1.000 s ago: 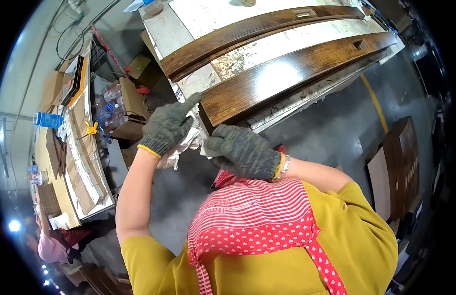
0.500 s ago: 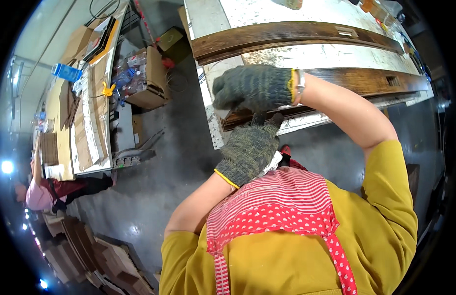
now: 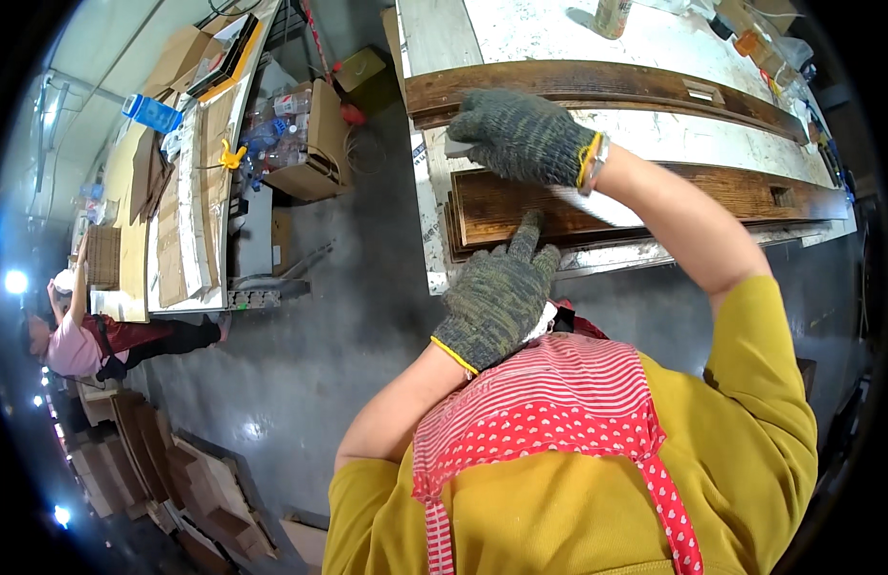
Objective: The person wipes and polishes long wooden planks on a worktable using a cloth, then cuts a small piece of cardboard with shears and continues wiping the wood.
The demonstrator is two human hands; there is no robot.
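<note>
My right hand (image 3: 525, 137), in a dark knit glove with a yellow cuff, is closed above the nearer brown wooden board (image 3: 693, 187). A pale flat piece (image 3: 456, 149) shows at its fingers; its kind is unclear. My left hand (image 3: 496, 302), gloved alike, is at the board's near left end. Its index finger lies on the wood, the other fingers spread at the edge. Something white (image 3: 542, 323) shows beside that hand, partly hidden. The board rests on others and has a rectangular slot near its right end. Farther back lies a second slotted board (image 3: 597, 79).
The boards lie on a white, stained worktable (image 3: 549, 34) with a bottle (image 3: 611, 17) at its back. To the left stand a box of plastic bottles (image 3: 314, 153) and a bench of cardboard (image 3: 214, 182). A person (image 3: 80, 345) works at that bench; cardboard sheets (image 3: 214, 489) lean below.
My right hand has lifted off the near board's left end and moved away from me, uncovering that end. My left index finger now stretches onto the board. The whole view has shifted slightly.
</note>
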